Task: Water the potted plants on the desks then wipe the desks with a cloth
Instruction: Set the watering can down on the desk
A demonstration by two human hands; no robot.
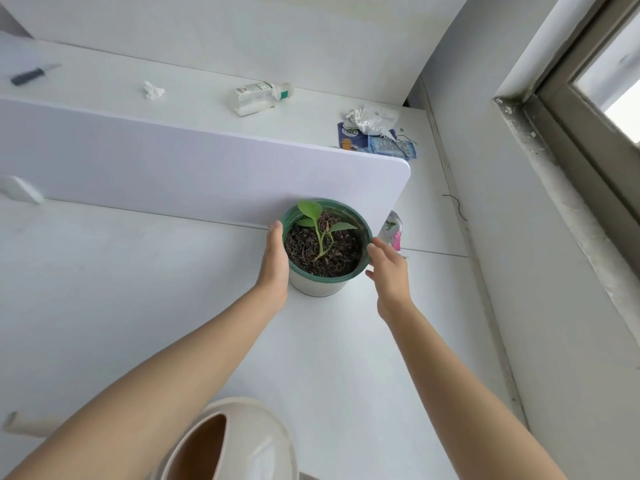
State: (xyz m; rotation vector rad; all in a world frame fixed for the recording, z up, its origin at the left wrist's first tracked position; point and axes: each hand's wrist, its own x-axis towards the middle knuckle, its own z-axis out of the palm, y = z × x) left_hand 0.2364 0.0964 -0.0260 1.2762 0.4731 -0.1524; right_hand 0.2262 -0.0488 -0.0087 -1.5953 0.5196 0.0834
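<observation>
We stood at a white desk [138,306] set in a corner, with a grey wall and a weathered window frame [571,109] to our right. A pale lilac divider panel with a rounded corner [207,168] ran across the desk, and beyond it lay a second white desk [194,77].

The round pot with a green rim and a whitish body [323,285] stood on the near desk, right against the foot of the divider near its rounded end. It held dark soil and a small green seedling with a few leaves [320,230].

We had both hands at the pot. Our left hand [275,268] lay flat against the pot's left side, fingers together and pointing away from us, touching the rim. Our right hand [389,271] was at the pot's right side with its fingers loosely spread and its fingertips at the rim; we could not tell whether it gripped the pot or only touched it.

Just behind our right hand, a small white-and-pink packet [393,230] leaned at the divider's end. At the bottom edge, between our forearms, sat a cream-coloured watering can with a wide opening [242,441].

On the far desk lay a clear plastic bottle with a green cap [259,95] on its side, a crumpled white tissue [152,90], a dark-handled knife [33,74], and a heap of blue wrappers and clear plastic [375,136].
</observation>
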